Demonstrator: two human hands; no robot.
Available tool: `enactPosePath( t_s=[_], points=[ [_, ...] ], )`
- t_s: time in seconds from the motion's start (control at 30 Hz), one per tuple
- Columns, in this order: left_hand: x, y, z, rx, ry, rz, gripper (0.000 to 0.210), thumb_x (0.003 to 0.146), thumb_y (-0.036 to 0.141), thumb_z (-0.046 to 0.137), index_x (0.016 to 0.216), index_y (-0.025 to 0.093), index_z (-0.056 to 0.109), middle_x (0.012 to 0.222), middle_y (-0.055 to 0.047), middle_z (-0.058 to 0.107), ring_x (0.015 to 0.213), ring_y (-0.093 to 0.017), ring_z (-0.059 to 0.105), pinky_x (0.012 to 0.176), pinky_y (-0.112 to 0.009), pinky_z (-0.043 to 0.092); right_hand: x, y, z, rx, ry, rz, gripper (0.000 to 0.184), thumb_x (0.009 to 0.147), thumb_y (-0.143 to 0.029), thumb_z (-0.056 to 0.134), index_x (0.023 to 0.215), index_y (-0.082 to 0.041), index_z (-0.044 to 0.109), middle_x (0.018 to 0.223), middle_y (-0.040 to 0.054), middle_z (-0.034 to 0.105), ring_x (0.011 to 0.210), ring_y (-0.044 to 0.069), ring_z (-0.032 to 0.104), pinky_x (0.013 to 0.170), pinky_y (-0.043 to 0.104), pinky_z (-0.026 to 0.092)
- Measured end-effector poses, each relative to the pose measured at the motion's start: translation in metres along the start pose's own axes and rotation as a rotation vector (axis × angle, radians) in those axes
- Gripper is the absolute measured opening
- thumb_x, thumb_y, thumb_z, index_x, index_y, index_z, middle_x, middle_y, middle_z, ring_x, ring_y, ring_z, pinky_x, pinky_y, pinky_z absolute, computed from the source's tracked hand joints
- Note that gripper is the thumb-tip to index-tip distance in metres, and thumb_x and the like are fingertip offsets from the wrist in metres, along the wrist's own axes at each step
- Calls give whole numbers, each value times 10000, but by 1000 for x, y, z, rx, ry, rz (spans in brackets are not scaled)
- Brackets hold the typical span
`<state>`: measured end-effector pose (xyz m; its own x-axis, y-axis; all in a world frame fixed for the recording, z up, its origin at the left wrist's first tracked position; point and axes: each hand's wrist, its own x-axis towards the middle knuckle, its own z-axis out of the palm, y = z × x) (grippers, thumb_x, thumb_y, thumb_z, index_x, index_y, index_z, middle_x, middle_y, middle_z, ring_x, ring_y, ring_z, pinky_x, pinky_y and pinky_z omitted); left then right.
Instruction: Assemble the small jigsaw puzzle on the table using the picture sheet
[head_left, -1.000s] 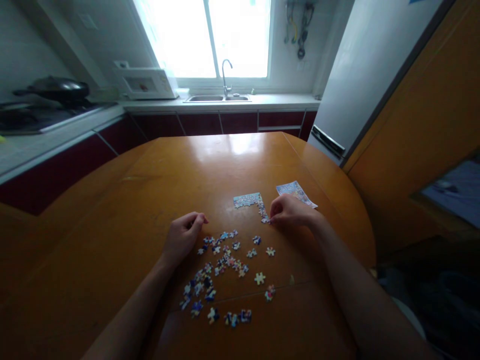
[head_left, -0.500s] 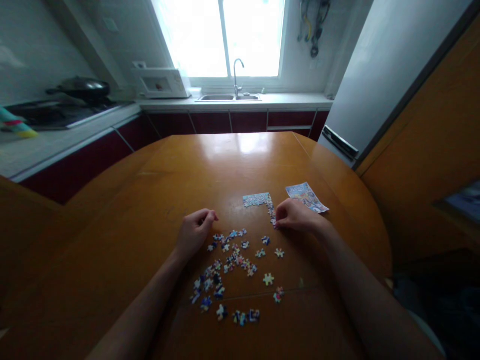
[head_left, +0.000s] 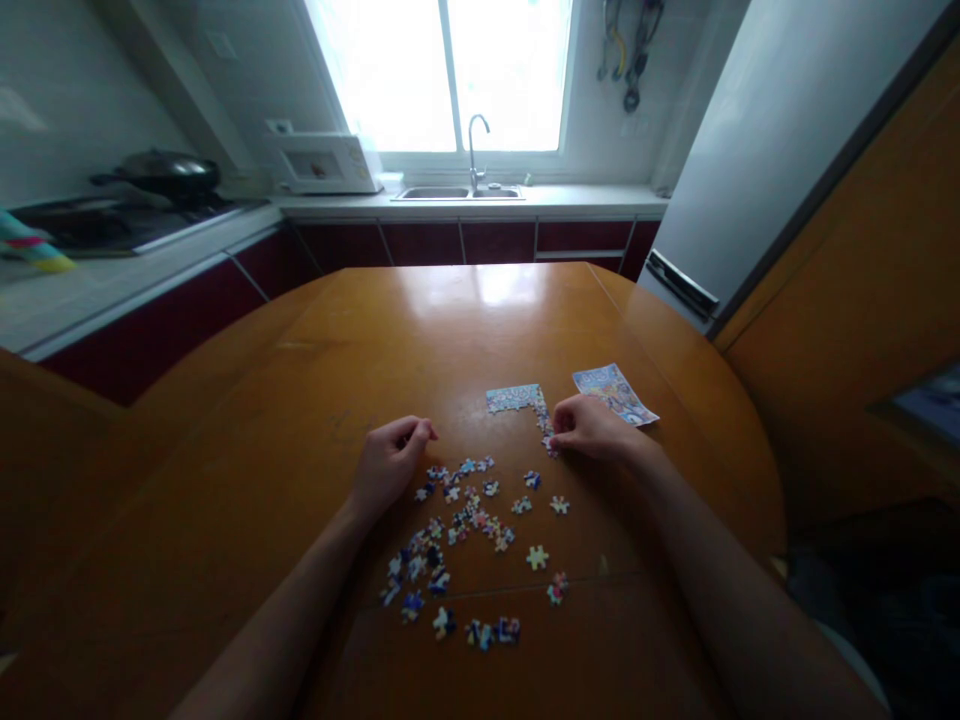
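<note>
My right hand [head_left: 589,428] has its thumb and fingers pinched at the lower right edge of a partly joined jigsaw puzzle [head_left: 513,397], on the end piece of its right-hand column. The joined part makes a corner shape, with a top strip and a column running down. My left hand [head_left: 390,455] rests on the table, loosely curled, with nothing visible in it. Between my forearms lie many loose puzzle pieces [head_left: 474,515], some touching or overlapping. A yellowish piece [head_left: 537,557] and a red-and-green piece [head_left: 556,588] lie apart on the right.
A printed picture sheet [head_left: 616,392] lies beyond my right hand on the wooden table [head_left: 420,340]. Past the table's far edge are a counter with a sink [head_left: 435,193], a white microwave [head_left: 330,163] and a pan [head_left: 169,172] on the stove. A fridge [head_left: 735,150] stands at the right.
My right fingers have shifted very slightly upward along the puzzle's column, showing a little more of its lower end. My left hand and the loose pieces stay where they were.
</note>
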<state>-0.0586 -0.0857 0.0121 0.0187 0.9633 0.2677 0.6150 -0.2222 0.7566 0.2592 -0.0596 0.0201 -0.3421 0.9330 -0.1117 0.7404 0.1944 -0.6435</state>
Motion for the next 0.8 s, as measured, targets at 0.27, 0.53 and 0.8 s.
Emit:
enactPosePath(
  t_s=[0.27,0.53,0.8],
  points=[
    [0,-2,0,2,3,-8,378,854,461,520,695,157,680,651,-23,644,636,-170,567,575,-245,388,1,3,-1,28,20,-8,121,746,-259,704,704,-151,670,663,12,642,600,125,547,539,238,360],
    [2,-2,0,14,5,0,390,852,479,516,691,164,681,632,-16,640,616,-170,561,566,-244,383,1,1,0,27,15,9,152,683,-267,770,679,-155,667,644,1,636,588,120,539,519,233,334],
    [0,-5,-1,13,-1,-9,391,859,477,518,701,161,686,648,-18,643,621,-168,559,574,-248,374,1,2,-2,29,15,-1,120,768,-266,692,754,-147,695,706,32,672,630,137,580,557,239,380]
  ],
)
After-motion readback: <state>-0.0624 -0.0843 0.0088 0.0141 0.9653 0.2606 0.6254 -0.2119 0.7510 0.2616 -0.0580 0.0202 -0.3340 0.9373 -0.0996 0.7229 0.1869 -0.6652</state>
